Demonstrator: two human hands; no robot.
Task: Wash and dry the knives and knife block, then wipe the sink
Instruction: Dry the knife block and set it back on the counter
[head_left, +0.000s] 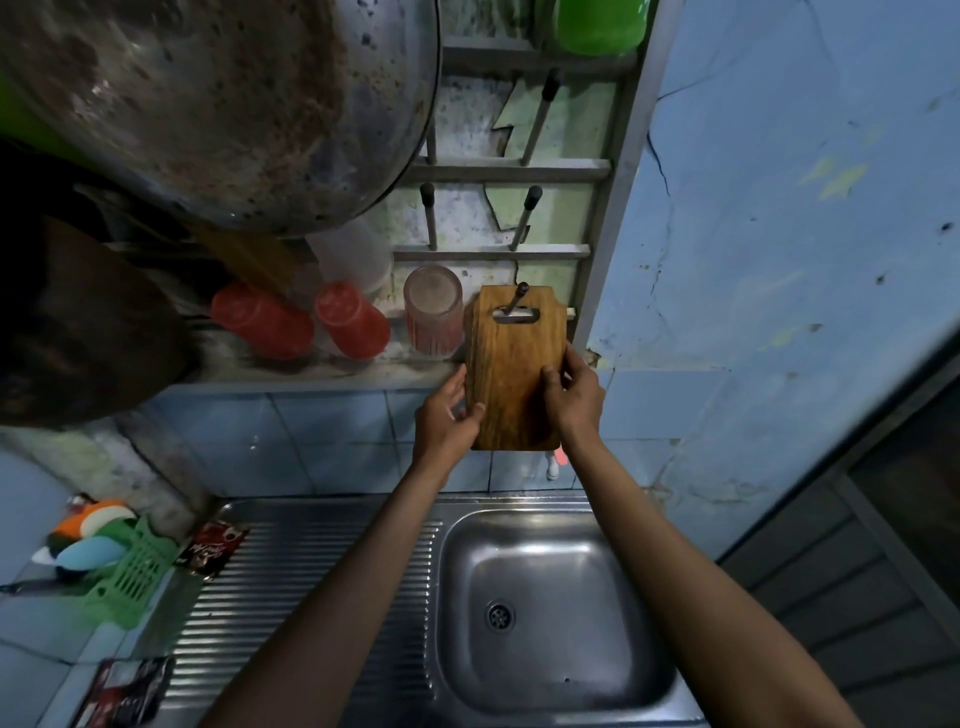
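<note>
A brown wooden board (511, 364) with a slot handle hangs upright against the wall rack, a rack peg (518, 297) passing through its slot. My left hand (448, 415) grips the board's lower left edge. My right hand (571, 395) holds its right side, fingers across the front. Below lies the steel sink (550, 603) with its drain (500, 616), the basin holding nothing. No knives are visible.
A metal peg rack (498, 171) covers the wall. Two red cups (306, 322) and a clear glass (434, 312) sit upturned on the shelf. A large steel pan (208, 104) hangs overhead. A green basket (135, 571) with sponges stands left of the ribbed drainboard (291, 597).
</note>
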